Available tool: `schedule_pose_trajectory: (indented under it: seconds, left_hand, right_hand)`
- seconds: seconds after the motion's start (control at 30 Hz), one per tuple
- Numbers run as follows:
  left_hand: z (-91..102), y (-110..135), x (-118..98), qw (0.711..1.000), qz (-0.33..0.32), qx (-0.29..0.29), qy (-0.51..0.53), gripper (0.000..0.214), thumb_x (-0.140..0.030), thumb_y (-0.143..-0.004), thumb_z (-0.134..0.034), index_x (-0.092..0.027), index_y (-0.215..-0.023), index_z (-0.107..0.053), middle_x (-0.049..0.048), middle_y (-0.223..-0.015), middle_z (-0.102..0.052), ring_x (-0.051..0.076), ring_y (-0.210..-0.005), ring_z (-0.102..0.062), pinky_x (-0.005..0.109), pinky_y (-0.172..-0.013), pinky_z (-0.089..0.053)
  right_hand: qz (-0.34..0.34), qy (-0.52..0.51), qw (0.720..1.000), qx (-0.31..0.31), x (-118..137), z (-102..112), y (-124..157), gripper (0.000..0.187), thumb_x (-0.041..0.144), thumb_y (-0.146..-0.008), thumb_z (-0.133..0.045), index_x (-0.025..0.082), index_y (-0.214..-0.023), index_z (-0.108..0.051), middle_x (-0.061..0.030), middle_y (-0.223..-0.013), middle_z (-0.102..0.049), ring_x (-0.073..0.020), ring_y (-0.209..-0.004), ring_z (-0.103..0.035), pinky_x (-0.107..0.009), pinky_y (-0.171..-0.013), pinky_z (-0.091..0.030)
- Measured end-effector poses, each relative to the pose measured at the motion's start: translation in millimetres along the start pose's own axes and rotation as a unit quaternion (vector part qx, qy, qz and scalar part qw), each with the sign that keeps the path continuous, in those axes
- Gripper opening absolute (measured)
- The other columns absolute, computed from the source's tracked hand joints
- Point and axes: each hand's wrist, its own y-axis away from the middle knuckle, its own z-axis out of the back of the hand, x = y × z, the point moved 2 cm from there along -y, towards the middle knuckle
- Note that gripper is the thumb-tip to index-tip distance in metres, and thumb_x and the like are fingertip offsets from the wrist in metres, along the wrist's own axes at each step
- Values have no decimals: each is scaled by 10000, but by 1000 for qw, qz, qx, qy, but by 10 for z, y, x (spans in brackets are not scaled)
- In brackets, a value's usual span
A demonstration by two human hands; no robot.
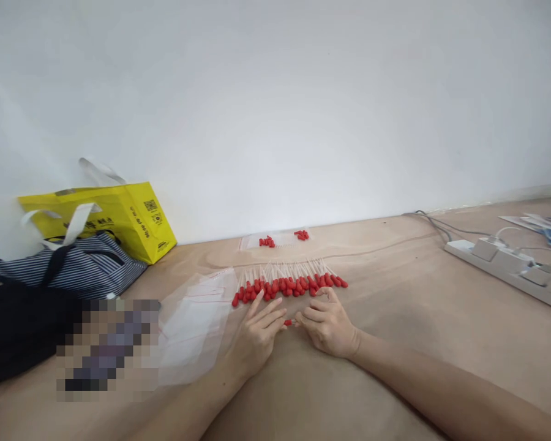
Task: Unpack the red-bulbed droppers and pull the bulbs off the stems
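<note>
Seems mid-sorting: left hand [257, 335] has its fingers spread and empty, right hand [329, 326] is curled at a loose dropper [288, 322] on the bench [395, 318] just below the dropper row [289, 285], grip unclear, so next wants a gentle pinch.

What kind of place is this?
Probably a makeshift packing or assembly bench: a wooden table against a plain wall, a row of red-capped droppers beside clear plastic bags, and a power strip.

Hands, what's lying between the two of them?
In the head view, one small red-capped piece lies between the left hand and right hand.
</note>
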Motion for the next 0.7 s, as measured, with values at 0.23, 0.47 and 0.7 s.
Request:
schedule_pose_trajectory:
  seconds: [0.23,0.47,0.7]
  left_hand:
    - [-19,28,-6,1000,14,3,19,239,-21,-790,-396,-152,-857,-585,16,-829,-682,162,-950,-590,464,-1004,-298]
    - [-4,87,67,999,33,33,15,250,-42,-803,-375,-161,-841,-592,26,-870,-674,167,-948,-587,455,-956,-352]
    - [56,202,251,986,160,42,-5,205,-218,-831,-417,-182,-776,-611,43,-784,-609,152,-735,-578,293,-652,-491]
  right_hand:
    - [-2,-7,1000,-9,10,-3,-1,194,129,-800,-430,148,-643,-542,40,-488,-469,-77,-524,-353,-322,-723,-252]
    - [-20,-25,999,-9,-24,18,44,192,129,-803,-412,155,-686,-562,34,-503,-474,-84,-524,-378,-321,-712,-266]
    - [-145,-43,985,86,-202,-26,210,207,140,-818,-396,169,-866,-595,-22,-676,-532,-112,-602,-456,-253,-585,-324]
